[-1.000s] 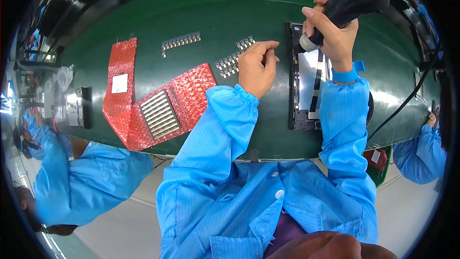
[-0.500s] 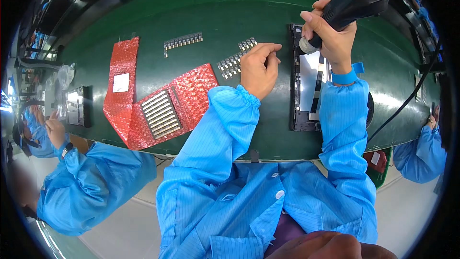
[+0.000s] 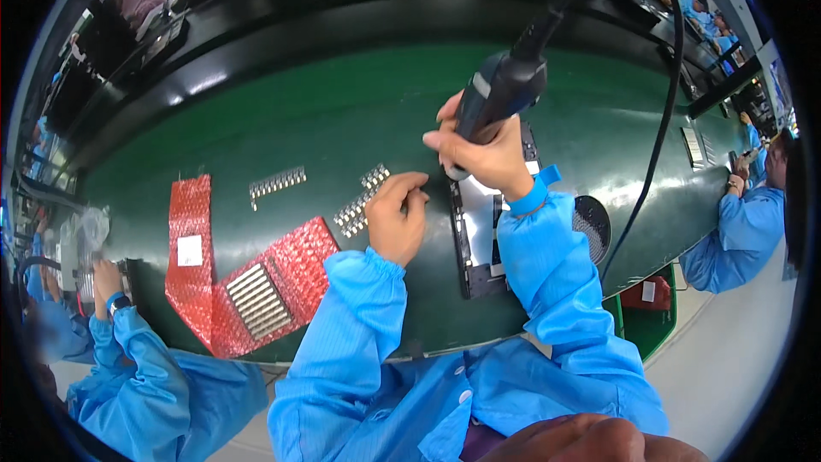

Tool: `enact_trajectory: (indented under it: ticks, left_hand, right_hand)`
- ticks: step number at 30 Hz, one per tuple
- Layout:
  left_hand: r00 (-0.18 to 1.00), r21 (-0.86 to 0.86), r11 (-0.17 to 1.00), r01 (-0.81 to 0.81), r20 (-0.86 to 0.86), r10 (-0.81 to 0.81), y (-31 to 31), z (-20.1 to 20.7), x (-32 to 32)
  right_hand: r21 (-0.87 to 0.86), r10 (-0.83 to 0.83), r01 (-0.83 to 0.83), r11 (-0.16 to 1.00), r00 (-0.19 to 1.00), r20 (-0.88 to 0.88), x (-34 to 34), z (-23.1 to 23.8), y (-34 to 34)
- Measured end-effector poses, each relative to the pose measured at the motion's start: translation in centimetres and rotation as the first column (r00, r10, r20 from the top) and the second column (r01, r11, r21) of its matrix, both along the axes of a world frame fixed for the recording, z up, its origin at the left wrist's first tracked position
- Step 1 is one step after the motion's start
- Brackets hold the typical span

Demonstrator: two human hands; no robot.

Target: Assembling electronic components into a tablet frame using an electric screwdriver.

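Note:
My right hand [image 3: 487, 154] grips a black corded electric screwdriver [image 3: 505, 94]. Its pale lower end is over the upper left part of a black flat device housing [image 3: 486, 282] with silver plates inside; the bit itself cannot be made out. My left hand [image 3: 398, 218] is to the left of the housing, half curled with the index finger stretched out and nothing visible in it. Beside its fingers lie strips of small dark boards with pale parts [image 3: 351, 214]. Another such strip [image 3: 278, 184] lies farther left.
Red bubble wrap [image 3: 188, 214] with a white label lies at left, a stack of pale strips [image 3: 258, 301] on it. A round black mesh object [image 3: 590, 227] sits right of the housing. The screwdriver's cable [image 3: 671, 94] loops to the right. Co-workers in blue [image 3: 162, 376] sit at both sides.
The view has tilted, so the bench appears lower and farther left. Both hands keep about the same places over the bench; the screwdriver looks more upright, still in my right hand.

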State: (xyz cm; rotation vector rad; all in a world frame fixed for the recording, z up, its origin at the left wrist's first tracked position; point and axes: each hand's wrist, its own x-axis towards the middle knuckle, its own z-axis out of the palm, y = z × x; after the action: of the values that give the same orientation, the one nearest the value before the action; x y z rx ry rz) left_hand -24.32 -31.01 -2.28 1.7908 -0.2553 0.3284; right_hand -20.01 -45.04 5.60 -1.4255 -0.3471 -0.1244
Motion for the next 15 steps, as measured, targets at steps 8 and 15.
enact_trajectory:
  ticks: [8,15]
  left_hand:
    - [1.0,0.037,0.999,0.029,0.003,-0.03,-0.39,0.77,0.31]
    - [0.999,0.092,0.995,0.033,0.016,-0.034,-0.27,0.7,0.19]
  right_hand:
    - [0.016,0.028,-0.027,0.999,0.999,-0.024,0.26,0.3,-0.76]
    - [0.065,-0.002,0.001,0.998,1.0,0.004,0.45,0.05,-0.41]
